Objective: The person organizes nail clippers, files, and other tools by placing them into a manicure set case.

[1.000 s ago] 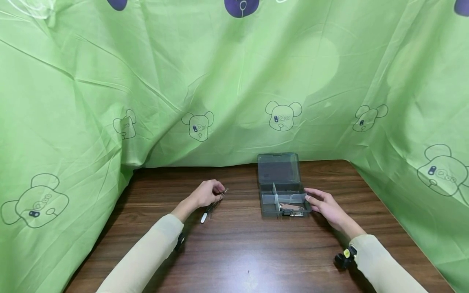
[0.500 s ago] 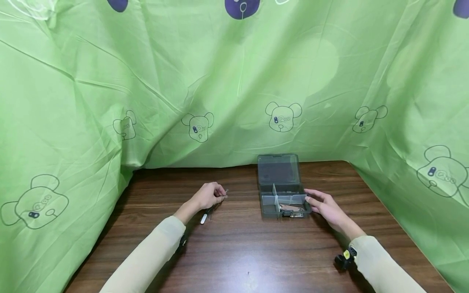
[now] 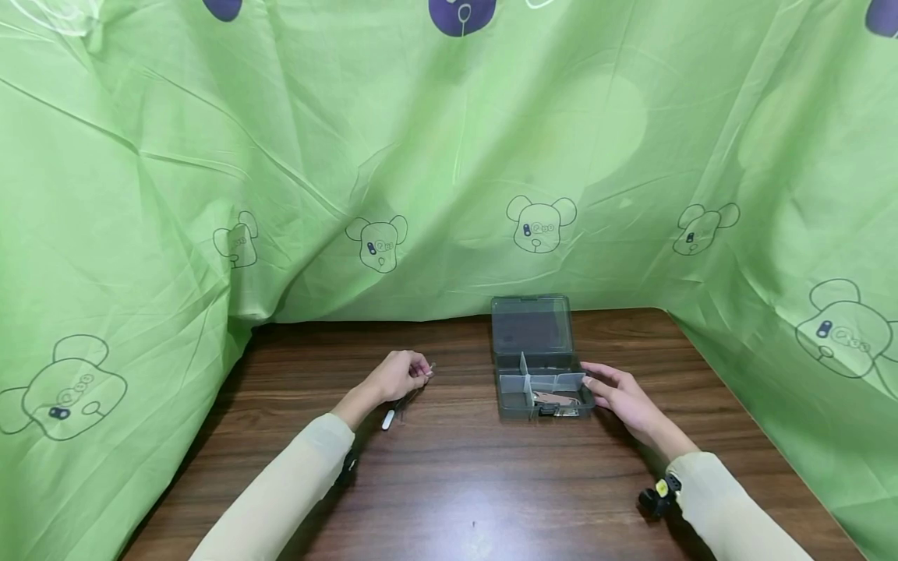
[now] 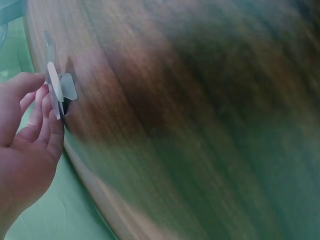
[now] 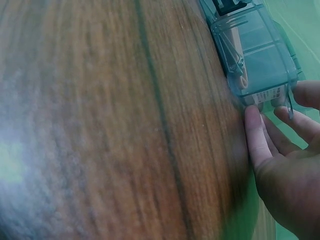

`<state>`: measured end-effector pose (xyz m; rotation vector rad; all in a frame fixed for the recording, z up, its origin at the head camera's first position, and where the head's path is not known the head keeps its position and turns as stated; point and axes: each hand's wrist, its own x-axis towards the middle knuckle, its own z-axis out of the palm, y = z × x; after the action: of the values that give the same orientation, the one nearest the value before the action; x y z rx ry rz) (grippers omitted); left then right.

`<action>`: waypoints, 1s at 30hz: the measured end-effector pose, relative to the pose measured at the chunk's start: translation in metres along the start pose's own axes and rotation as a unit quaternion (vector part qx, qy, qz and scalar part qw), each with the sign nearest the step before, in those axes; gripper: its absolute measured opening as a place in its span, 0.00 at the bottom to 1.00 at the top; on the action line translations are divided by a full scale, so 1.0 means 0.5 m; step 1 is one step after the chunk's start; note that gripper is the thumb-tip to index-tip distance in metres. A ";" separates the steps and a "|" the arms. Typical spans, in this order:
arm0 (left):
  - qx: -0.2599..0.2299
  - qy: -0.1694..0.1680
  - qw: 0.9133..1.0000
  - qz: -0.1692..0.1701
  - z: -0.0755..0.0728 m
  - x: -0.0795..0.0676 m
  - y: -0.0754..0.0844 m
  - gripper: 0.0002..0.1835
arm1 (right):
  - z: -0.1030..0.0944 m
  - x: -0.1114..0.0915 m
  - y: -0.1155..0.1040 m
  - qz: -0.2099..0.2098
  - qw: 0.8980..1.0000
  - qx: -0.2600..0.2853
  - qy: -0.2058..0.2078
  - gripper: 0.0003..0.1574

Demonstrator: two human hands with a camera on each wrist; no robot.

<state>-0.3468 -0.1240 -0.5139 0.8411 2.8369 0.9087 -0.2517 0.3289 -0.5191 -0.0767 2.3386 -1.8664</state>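
Note:
In the head view my left hand point(image 3: 398, 375) is low over the table, left of the box. Its thumb and fingertips pinch a small slim silver metal tool point(image 4: 54, 82), whose exact kind I cannot tell. Beneath that hand lies a thin dark tool with a white end point(image 3: 388, 419), partly hidden by the fingers. My right hand point(image 3: 627, 399) grips the right side of a grey see-through compartment box point(image 3: 515, 409), thumb at the rim and fingers against the wall. The box's lid point(image 3: 532, 326) is raised. A pinkish nail clipper-like piece point(image 3: 554, 398) lies in the front right compartment.
Upright dividers point(image 3: 515, 382) split the box. The brown wooden table point(image 3: 449, 475) ends at a green curtain point(image 3: 421, 288) at the back and both sides. A black wrist camera point(image 3: 654, 502) hangs under the right sleeve.
My left fingers have drawn together on the small metal tool, and the hand has moved very slightly. The right hand stays at the box.

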 end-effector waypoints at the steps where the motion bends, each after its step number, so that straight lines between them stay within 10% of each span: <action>1: 0.002 0.001 1.000 0.004 -0.001 0.000 0.001 0.03 | 0.000 0.000 0.000 0.000 1.000 0.000 0.000 0.38; 30: -0.034 -0.018 0.995 0.097 0.015 0.041 0.169 0.03 | 0.002 0.000 0.002 0.000 1.000 0.002 0.001 0.38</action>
<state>-0.3220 -0.0522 -0.4710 1.1292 2.7126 0.9929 -0.2516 0.3282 -0.5203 -0.0740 2.3363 -1.8733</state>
